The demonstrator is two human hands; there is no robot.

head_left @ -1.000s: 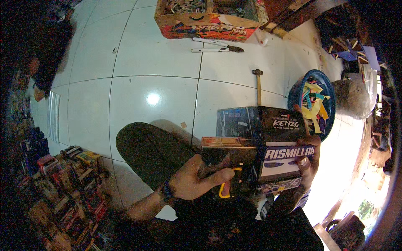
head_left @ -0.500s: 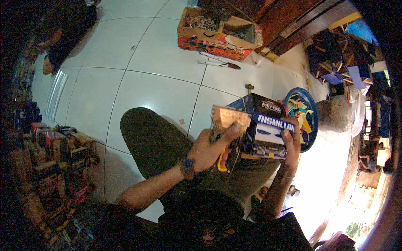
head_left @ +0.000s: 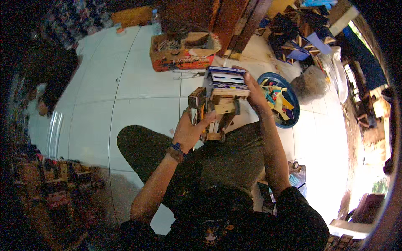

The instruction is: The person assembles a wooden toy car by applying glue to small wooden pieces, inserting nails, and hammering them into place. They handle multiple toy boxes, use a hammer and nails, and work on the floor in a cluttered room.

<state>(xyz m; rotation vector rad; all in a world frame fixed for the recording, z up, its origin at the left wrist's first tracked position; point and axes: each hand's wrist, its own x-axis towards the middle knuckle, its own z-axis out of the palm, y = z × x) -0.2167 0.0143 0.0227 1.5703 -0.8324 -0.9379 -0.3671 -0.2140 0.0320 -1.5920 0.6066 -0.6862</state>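
Note:
A wooden toy truck [head_left: 228, 85] with a dark blue and white printed box body is held up above my lap, its wooden frame and dark wheels showing. My right hand [head_left: 256, 97] is closed around the right side of its box body. My left hand [head_left: 187, 130] is closed at its lower left, the thumb laid across the wooden frame. A brown block-like part [head_left: 197, 98] stands just beyond my left fingers. A bit of yellow-orange shows beside them; I cannot make out what it belongs to.
A blue basin [head_left: 295, 102] of coloured scraps stands at the right. Farther off is an open carton [head_left: 183, 62] of small parts. Dark blue and wooden pieces [head_left: 299, 37] are heaped at the far right. Several wooden toys [head_left: 63, 180] stand at the left, and another person [head_left: 54, 79] sits beyond.
The truck has moved away from my body and turned, so its wooden frame and wheels now show. Both hands have moved with it. The whole view has shifted too.

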